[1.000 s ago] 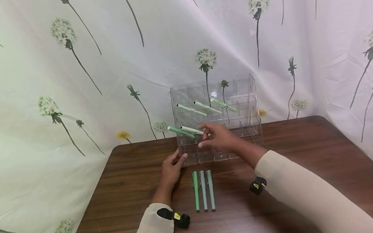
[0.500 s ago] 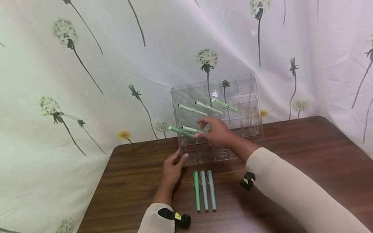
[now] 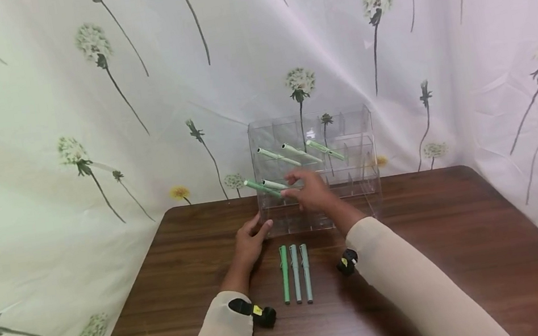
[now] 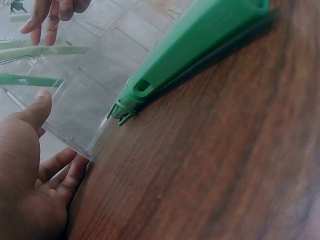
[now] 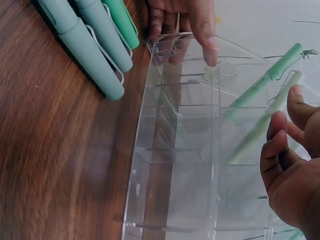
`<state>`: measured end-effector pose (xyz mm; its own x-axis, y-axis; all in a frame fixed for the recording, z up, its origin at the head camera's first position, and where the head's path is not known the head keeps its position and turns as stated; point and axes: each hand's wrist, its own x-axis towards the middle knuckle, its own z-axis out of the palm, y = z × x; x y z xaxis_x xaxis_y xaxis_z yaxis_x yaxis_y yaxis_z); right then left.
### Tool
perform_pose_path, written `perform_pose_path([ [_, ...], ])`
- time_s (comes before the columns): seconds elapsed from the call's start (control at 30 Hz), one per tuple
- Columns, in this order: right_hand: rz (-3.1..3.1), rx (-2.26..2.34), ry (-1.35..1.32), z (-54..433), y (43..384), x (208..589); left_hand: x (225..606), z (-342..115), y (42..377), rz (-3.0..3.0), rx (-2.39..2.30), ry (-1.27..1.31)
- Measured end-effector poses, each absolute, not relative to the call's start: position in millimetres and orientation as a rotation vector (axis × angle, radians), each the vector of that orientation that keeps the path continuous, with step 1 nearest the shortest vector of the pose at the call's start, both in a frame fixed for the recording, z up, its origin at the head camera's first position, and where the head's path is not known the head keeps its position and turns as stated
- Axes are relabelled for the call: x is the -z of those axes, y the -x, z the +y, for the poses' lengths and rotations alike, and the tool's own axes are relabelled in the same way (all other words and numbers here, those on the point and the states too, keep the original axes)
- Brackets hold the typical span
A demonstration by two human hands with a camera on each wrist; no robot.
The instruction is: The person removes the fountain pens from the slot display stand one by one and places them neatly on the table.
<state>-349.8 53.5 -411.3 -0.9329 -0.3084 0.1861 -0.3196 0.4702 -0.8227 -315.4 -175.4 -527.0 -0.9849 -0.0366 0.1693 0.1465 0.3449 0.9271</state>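
Observation:
A clear tiered pen organizer [image 3: 368, 177] stands at the back of the table. My left hand [image 3: 248, 244] grips its lower left corner, thumb in front and fingers behind, as the left wrist view [image 4: 35, 175] shows. My right hand [image 3: 312, 189] is at the second tier, fingers loosely bent and thumb apart, beside a pale green pen [image 3: 273, 184]; whether it touches that pen is unclear. A green pen [image 3: 256, 186] leans left of it. Three light green pens, such as the middle one [image 3: 300, 152], lean in the tier above.
In front of the organizer a bright green pen [image 3: 285, 275] and two grey-blue pens, one in the middle [image 3: 296, 273] and one at right [image 3: 307, 273], lie side by side on the wooden table [image 3: 184, 260]. A flower-print cloth [image 3: 185, 88] hangs behind.
My right hand has shifted slightly left across the second tier, its thumb now closer to the two pens there, and the forearm swung left. My left hand keeps its hold; the pens look unmoved.

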Motion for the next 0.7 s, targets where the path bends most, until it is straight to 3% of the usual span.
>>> perform_pose_path([
  [0.7,-2.637,-1.595,-0.419,27,352,419,530,-175,318,-2.447,1.698,0.081],
])
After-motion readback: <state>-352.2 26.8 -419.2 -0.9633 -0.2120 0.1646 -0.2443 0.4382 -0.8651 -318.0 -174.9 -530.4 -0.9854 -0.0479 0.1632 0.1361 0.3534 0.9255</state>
